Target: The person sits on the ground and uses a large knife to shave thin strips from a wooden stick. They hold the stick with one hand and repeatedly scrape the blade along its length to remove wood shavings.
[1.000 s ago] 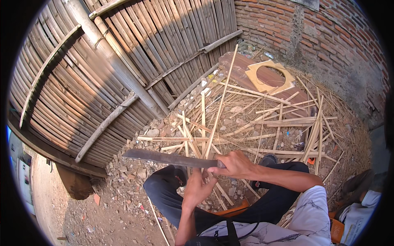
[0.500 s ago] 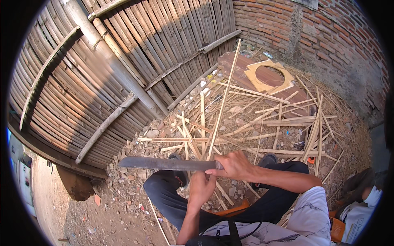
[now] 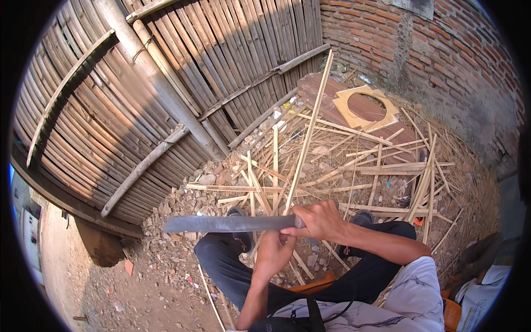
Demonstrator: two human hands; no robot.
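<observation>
My right hand [image 3: 319,222] is wrapped round the handle of a machete. The machete's long grey blade [image 3: 221,223] points left across my knees, almost level. Right below the handle, my left hand [image 3: 273,255] is closed, its thumb side against the right hand. A long pale bamboo strip [image 3: 311,130] rises away from the two hands toward the far side. Its lower end passes behind the blade and my fingers, and the left hand appears to grip it there. The exact contact between blade and strip is hidden.
Loose bamboo strips [image 3: 423,188] lie crossed over rubble and straw ahead. Beyond them, a yellowish board with a round hole [image 3: 368,108] rests on a brown panel [image 3: 318,91]. A bamboo wall [image 3: 182,72] stands left, a brick wall [image 3: 442,66] far right. Another person's sleeve [image 3: 489,293] shows lower right.
The view has shifted slightly. The blade has rolled a little, showing more of its lighter flat side. Both hands keep their hold in nearly the same place.
</observation>
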